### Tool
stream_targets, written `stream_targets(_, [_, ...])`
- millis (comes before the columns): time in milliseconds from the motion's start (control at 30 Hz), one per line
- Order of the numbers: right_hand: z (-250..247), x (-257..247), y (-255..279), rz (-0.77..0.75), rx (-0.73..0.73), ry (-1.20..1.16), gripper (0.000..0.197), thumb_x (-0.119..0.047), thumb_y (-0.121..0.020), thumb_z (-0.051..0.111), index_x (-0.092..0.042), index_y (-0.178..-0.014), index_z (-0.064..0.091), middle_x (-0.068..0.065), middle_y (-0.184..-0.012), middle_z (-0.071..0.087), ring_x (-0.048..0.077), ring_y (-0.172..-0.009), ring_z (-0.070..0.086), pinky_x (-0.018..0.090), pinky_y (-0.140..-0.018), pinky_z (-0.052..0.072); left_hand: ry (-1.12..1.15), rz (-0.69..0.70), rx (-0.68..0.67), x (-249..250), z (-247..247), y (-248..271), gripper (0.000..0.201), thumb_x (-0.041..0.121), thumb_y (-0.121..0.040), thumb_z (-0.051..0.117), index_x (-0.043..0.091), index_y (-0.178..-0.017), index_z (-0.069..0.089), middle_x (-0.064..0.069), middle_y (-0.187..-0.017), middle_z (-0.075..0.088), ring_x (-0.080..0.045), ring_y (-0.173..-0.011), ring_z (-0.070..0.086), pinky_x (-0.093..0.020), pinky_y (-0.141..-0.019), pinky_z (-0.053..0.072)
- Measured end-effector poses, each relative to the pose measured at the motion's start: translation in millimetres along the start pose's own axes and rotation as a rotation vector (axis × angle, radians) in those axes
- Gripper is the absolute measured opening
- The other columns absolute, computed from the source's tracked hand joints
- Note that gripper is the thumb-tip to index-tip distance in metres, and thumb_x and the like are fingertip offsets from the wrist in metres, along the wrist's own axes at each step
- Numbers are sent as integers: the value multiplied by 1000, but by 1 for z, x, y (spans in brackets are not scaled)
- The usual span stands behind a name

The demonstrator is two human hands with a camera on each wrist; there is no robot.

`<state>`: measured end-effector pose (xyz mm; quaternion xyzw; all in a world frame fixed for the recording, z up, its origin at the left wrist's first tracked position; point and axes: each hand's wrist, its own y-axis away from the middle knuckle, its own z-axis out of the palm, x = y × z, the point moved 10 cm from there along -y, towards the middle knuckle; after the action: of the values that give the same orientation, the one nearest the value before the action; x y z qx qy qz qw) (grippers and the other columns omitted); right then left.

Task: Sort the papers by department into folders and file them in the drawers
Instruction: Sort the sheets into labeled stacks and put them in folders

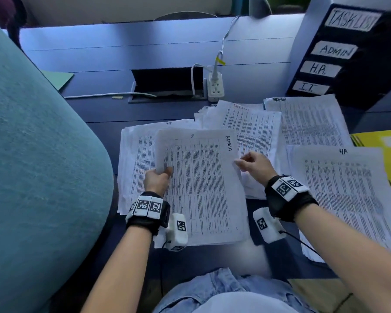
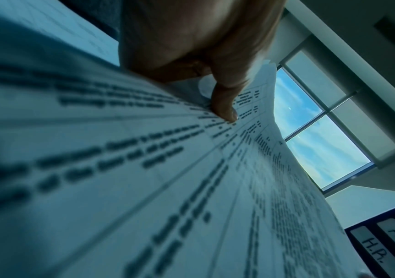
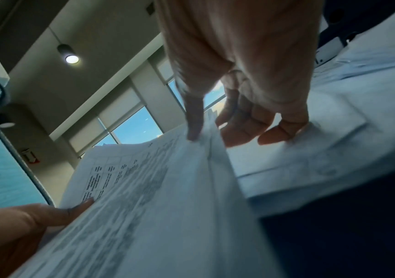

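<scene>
Papers (image 1: 201,184) are thin and floppy, so both hands, left (image 1: 156,180) and right (image 1: 254,164), pinch the side edges.

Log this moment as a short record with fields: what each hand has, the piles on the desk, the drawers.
held item: white printed sheet handwritten ADMIN
left hand: grips the sheet's left edge, thumb on top
right hand: pinches the sheet's right edge
piles on dark desk: HR-marked paper pile at right; IT-marked paper pile under the held sheet; two more piles behind
drawers: black drawer unit labelled TASKLIST, ADMIN, H.R., I.T., far right
folder: yellow folder at right edge
</scene>
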<state>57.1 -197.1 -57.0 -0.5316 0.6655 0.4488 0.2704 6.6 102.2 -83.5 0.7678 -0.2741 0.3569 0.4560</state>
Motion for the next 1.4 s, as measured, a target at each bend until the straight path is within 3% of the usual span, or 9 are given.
stream_targets(200, [-26, 19, 14, 47, 230, 19, 36, -12, -76, 74, -15, -58, 43, -2, -58, 46, 14, -58, 43, 22, -52, 33, 73, 69, -74, 11, 28, 9, 41, 32, -80, 68, 1, -105, 57, -5, -80, 58, -19, -70, 52, -26, -62, 44])
stream_targets(367, [-48, 27, 31, 62, 368, 65, 18, -10, -81, 69, -6, -71, 54, 7, -68, 54, 17, -69, 48, 21, -57, 30, 12, 132, -134, 13, 45, 11, 34, 39, -93, 47, 14, -70, 49, -1, -62, 43, -14, -55, 39, -24, -53, 33])
stream_targets(500, [-61, 31, 40, 40, 476, 31, 8, -7, -82, 67, -4, -81, 60, 11, -83, 59, 17, -78, 52, 20, -68, 36, -21, 144, -138, 10, 47, 7, 25, 23, -96, 46, 13, -76, 56, -5, -72, 54, -22, -71, 51, -35, -67, 46])
stream_targets(667, [-36, 38, 33, 55, 268, -75, 17, -2, -81, 66, 3, -97, 66, 11, -92, 66, 20, -87, 60, 30, -82, 50, 0, 162, -158, 11, 49, 11, 46, 4, -90, 52, 17, -130, 35, -19, -113, 55, -33, -88, 60, -47, -80, 53])
stream_targets(767, [-28, 41, 33, 45, 167, -158, 19, 8, -84, 58, 4, -102, 64, 11, -93, 64, 20, -89, 59, 33, -86, 48, 70, 211, -206, 14, 52, 11, 54, 4, -90, 49, 39, -126, 29, -19, -124, 46, -33, -83, 57, -45, -73, 51])
stream_targets(900, [-22, 44, 38, 51, 61, -220, 18, 8, -88, 50, -2, -78, 61, 9, -74, 59, 16, -65, 54, 25, -60, 47, 111, 234, -275, 24, 56, 12, 42, 26, -94, 48, 20, -134, 37, -18, -141, 36, -37, -127, 39, -50, -98, 37])
stream_targets(1067, [-16, 49, 36, 14, -12, -308, 29, 2, -82, 63, -9, -57, 51, -7, -46, 49, -1, -41, 42, 15, -45, 32, 196, 244, -389, 34, 61, 14, 107, 64, -44, 77, 8, -128, 43, -20, -121, 56, -34, -110, 56, -52, -96, 44])
stream_targets(1200, [-19, 53, 36, 24, 34, -395, 19, 6, -79, 65, -8, -68, 58, -7, -55, 61, -2, -48, 55, 13, -51, 45, 184, 275, -448, 34, 64, 12, 81, 66, -29, 81, 9, -84, 63, -8, -86, 67, -21, -84, 63, -37, -86, 50])
stream_targets(1400, [-27, 64, 30, 95, 214, -531, 22, -2, -91, 54, -12, -71, 53, -16, -42, 55, -5, -35, 46, 9, -37, 38, 195, 133, -296, 10, 49, -1, 20, 23, -63, 75, 10, -73, 63, -15, -86, 65, -41, -103, 59, -59, -96, 41])
